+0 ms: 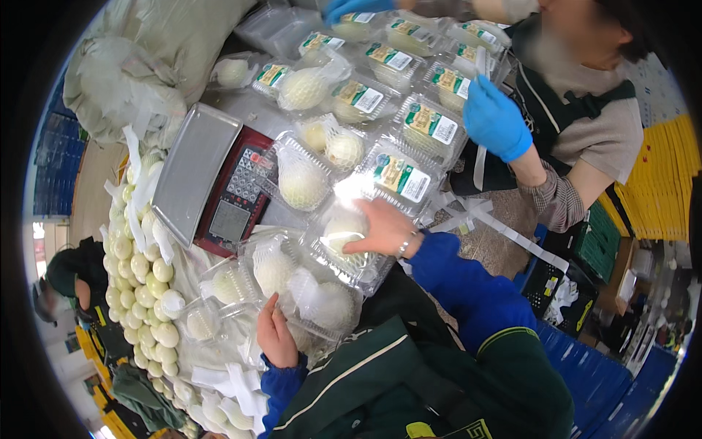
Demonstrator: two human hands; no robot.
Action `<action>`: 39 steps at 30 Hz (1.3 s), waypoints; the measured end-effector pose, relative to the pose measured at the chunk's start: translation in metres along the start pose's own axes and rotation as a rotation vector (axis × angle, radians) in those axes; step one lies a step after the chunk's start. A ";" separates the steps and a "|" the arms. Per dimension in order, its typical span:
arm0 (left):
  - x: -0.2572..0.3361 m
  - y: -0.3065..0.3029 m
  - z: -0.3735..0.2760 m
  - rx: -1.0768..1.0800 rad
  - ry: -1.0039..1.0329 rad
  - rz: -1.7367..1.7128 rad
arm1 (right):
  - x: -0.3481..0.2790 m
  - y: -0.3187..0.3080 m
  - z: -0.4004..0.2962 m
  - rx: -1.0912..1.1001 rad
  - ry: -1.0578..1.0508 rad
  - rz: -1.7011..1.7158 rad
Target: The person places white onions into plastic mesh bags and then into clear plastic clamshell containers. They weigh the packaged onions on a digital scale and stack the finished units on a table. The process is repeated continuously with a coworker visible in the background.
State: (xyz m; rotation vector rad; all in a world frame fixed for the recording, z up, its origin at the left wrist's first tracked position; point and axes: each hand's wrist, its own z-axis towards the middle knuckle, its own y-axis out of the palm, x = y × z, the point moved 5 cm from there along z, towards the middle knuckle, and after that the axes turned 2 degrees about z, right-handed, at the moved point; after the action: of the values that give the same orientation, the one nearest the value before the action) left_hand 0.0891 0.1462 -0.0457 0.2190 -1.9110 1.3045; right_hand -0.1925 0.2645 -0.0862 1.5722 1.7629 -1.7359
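My right hand [386, 228] lies spread on the lid of a clear plastic clamshell box [378, 277], thumb apart from the fingers. Inside is pale round produce; glare hides part of the lid. At the near edge of another clear box [343, 324], my left hand [278, 335] has its fingertips close together; I cannot tell whether they grip it. That box holds pale produce in white foam nets [274, 269]. Just beyond my right hand are an open box with a netted piece [301, 178] and a closed, labelled box [403, 175].
A digital scale [233, 192] with a metal pan [197, 170] stands left of the boxes. Bare pale produce [142, 296] is heaped at far left beside foam nets [230, 384]. Opposite, a person's blue-gloved hand [496, 120] holds a white strip near labelled boxes [392, 60].
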 end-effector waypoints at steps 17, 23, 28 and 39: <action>0.013 0.017 0.017 0.182 0.270 -0.073 | -0.032 -0.076 0.069 0.453 -0.266 0.214; 0.005 0.018 0.016 0.216 -0.046 -0.415 | -0.019 -0.180 0.238 0.350 0.108 0.635; 0.015 0.054 0.045 0.266 0.005 -0.451 | 0.004 -0.150 0.265 -0.039 0.246 0.704; 0.083 -0.012 0.060 0.017 0.205 -0.606 | -0.026 -0.061 0.087 0.221 -0.078 1.344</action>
State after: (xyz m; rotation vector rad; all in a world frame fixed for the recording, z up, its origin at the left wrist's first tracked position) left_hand 0.0100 0.1130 0.0108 0.5974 -1.4938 0.8915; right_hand -0.2718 0.1960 -0.0551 1.9472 0.1731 -1.1871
